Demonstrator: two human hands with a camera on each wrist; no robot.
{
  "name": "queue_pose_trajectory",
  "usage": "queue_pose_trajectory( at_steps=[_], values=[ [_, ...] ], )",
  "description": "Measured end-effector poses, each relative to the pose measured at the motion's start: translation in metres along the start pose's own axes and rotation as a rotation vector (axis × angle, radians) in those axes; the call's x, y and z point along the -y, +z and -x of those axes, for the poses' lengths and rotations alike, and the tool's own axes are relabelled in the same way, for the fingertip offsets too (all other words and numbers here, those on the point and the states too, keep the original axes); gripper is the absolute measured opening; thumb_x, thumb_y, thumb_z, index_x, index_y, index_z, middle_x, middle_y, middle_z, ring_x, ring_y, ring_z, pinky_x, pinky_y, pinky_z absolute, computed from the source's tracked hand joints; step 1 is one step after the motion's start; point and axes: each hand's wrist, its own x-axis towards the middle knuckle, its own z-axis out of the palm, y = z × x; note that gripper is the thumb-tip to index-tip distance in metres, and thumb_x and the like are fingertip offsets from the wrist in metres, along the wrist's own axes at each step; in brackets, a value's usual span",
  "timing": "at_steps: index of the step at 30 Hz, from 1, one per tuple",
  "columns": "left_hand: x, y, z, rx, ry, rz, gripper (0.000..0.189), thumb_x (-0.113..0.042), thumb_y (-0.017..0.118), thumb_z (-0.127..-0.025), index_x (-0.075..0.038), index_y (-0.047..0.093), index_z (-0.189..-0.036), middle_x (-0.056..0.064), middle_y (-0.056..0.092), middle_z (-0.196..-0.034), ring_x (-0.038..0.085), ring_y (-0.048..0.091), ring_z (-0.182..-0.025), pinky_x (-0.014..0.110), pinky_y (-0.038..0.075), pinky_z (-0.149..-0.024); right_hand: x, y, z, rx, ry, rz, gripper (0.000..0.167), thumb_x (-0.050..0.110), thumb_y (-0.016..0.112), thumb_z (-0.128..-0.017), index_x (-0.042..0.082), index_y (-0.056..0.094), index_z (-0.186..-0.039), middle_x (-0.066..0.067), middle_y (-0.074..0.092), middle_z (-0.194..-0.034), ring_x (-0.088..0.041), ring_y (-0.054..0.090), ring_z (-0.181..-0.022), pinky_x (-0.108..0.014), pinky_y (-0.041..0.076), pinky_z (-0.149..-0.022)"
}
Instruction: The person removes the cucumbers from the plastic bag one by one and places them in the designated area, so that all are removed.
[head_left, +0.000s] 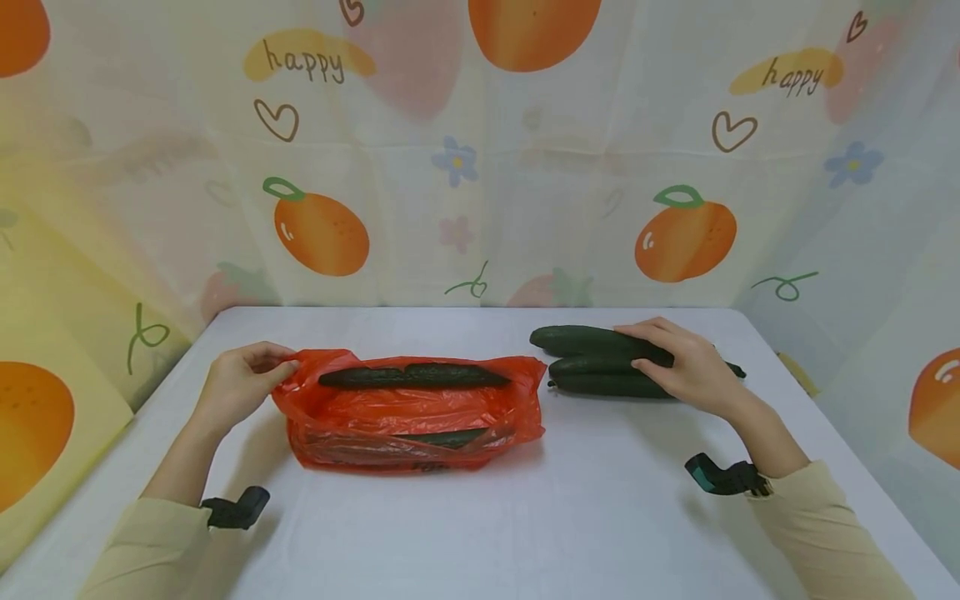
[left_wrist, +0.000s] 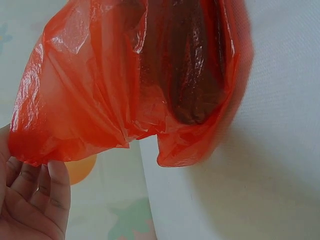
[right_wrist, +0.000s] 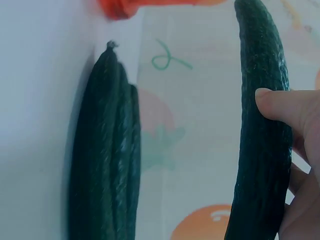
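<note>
A red plastic bag (head_left: 420, 408) lies on its side with its mouth spread, and dark green cucumbers (head_left: 412, 377) show inside it. My left hand (head_left: 236, 385) pinches the bag's left rear corner between thumb and fingers, pulling the film up in the left wrist view. In my right hand (head_left: 686, 367) is one cucumber (right_wrist: 260, 150), gripped with the thumb on one side and the fingers on the other. It is raised above the other cucumbers (head_left: 611, 384), which lie side by side on the table right of the bag. Their far ends are partly hidden by my right hand.
The white-covered table (head_left: 480, 533) reaches back to a hanging cloth (head_left: 480, 217) printed with oranges and hearts. A yellowish item (head_left: 797, 372) shows beyond the table's right edge. Each wrist wears a black camera mount (head_left: 238, 508).
</note>
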Motion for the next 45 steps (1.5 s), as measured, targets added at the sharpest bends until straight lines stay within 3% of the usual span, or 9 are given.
queue_pose_trajectory(
  at_steps=[6,14,18,23,27,33,40,45],
  values=[
    [0.001,0.000,0.000,-0.007,0.005,-0.001,0.027,-0.027,0.062,-0.088,-0.004,0.067,-0.100,0.016,0.069,-0.092,-0.008,0.055,-0.070,0.014,0.048,-0.060,-0.007,-0.001,0.013,0.030,0.031,0.014,0.053,-0.004,0.073,-0.071,0.010,0.059,-0.120,-0.001,0.060,-0.107,-0.013,0.055,-0.097,-0.008,0.040,-0.081],
    [0.002,0.000,0.000,-0.002,0.004,-0.010,0.028,-0.029,0.061,-0.088,-0.004,0.067,-0.100,0.016,0.069,-0.092,-0.007,0.055,-0.070,0.014,0.047,-0.060,-0.018,0.003,0.033,0.125,0.114,0.053,0.053,0.000,0.074,-0.073,0.014,0.058,-0.122,0.000,0.059,-0.108,-0.013,0.057,-0.088,-0.023,0.048,-0.064],
    [0.002,0.000,0.000,-0.003,-0.002,-0.012,0.027,-0.029,0.062,-0.088,-0.005,0.066,-0.099,0.015,0.069,-0.092,-0.006,0.055,-0.071,0.015,0.048,-0.061,-0.023,0.009,0.041,0.172,0.108,0.060,0.053,0.000,0.074,-0.072,0.014,0.059,-0.120,0.001,0.060,-0.109,-0.016,0.059,-0.093,-0.027,0.051,-0.067],
    [0.002,0.001,0.001,0.003,-0.016,-0.013,0.027,-0.029,0.061,-0.088,-0.005,0.066,-0.100,0.014,0.069,-0.091,0.000,0.058,-0.072,0.016,0.049,-0.061,-0.026,0.020,0.045,0.209,0.078,0.056,0.050,-0.001,0.075,-0.071,0.011,0.061,-0.117,0.000,0.061,-0.104,-0.012,0.058,-0.084,-0.025,0.049,-0.065],
    [0.002,0.000,0.001,-0.003,-0.009,-0.013,0.027,-0.028,0.061,-0.088,-0.004,0.066,-0.100,0.015,0.069,-0.092,0.003,0.059,-0.074,0.015,0.048,-0.061,-0.027,0.026,0.048,0.250,0.105,0.041,0.048,0.001,0.074,-0.072,0.011,0.061,-0.116,-0.001,0.061,-0.104,-0.009,0.057,-0.080,-0.023,0.048,-0.063],
    [0.002,0.001,0.000,0.001,-0.013,-0.019,0.028,-0.030,0.060,-0.089,-0.005,0.066,-0.100,0.015,0.068,-0.093,0.000,0.057,-0.072,0.016,0.049,-0.061,-0.030,0.031,0.054,0.298,0.164,0.039,0.047,0.002,0.073,-0.073,0.011,0.060,-0.118,-0.003,0.061,-0.108,-0.014,0.059,-0.084,-0.026,0.050,-0.066],
    [0.001,0.001,0.001,0.002,-0.007,-0.006,0.028,-0.029,0.061,-0.088,-0.004,0.066,-0.100,0.017,0.069,-0.093,-0.004,0.056,-0.071,0.014,0.048,-0.060,-0.031,0.034,0.057,0.313,0.170,0.037,0.045,0.003,0.073,-0.073,0.010,0.060,-0.116,-0.005,0.062,-0.108,-0.020,0.060,-0.091,-0.033,0.051,-0.071],
    [0.003,0.004,-0.001,-0.006,0.002,-0.010,0.026,-0.029,0.061,-0.088,-0.006,0.067,-0.099,0.015,0.069,-0.092,-0.006,0.056,-0.070,0.014,0.048,-0.061,-0.032,0.034,0.056,0.313,0.173,0.007,0.045,0.002,0.073,-0.073,0.010,0.061,-0.116,-0.002,0.059,-0.105,-0.016,0.058,-0.088,-0.030,0.050,-0.069]
  ],
)
